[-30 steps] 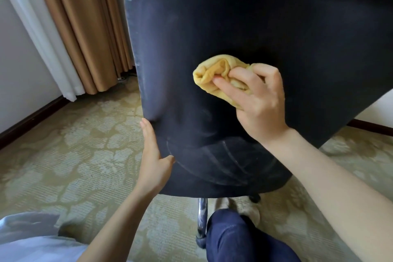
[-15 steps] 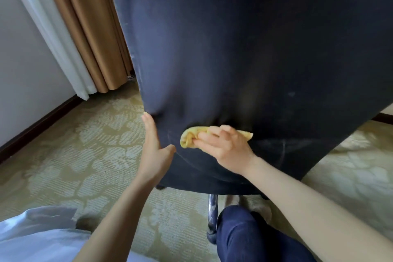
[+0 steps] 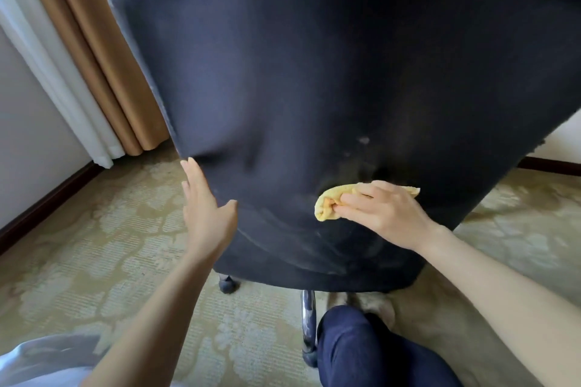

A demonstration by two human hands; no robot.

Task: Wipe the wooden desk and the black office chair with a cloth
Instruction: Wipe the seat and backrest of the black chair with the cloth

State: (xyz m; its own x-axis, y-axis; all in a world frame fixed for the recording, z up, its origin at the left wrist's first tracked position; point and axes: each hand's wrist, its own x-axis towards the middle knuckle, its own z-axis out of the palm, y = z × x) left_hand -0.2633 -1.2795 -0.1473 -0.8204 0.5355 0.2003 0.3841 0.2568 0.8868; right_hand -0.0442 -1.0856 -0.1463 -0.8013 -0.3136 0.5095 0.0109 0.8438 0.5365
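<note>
The back of the black office chair (image 3: pixel 314 72) fills most of the view, dusty and streaked low down. My right hand (image 3: pixel 386 214) presses a folded yellow cloth (image 3: pixel 328 203) against the lower part of the chair back, fingers curled over it. My left hand (image 3: pixel 204 214) rests flat with straight fingers on the chair's left edge, thumb on the back surface. The wooden desk is not in view.
Patterned beige carpet (image 3: pixel 94 245) covers the floor. Tan and white curtains (image 3: pixel 94 56) hang at the left by a wall with a dark skirting board. A chrome chair leg (image 3: pixel 308 317) with casters and my blue-trousered knee (image 3: pixel 361 352) sit below the chair.
My right hand with the cloth slid from the middle of the chair back down to its lower part, then moved right. My left hand stayed on the left edge.
</note>
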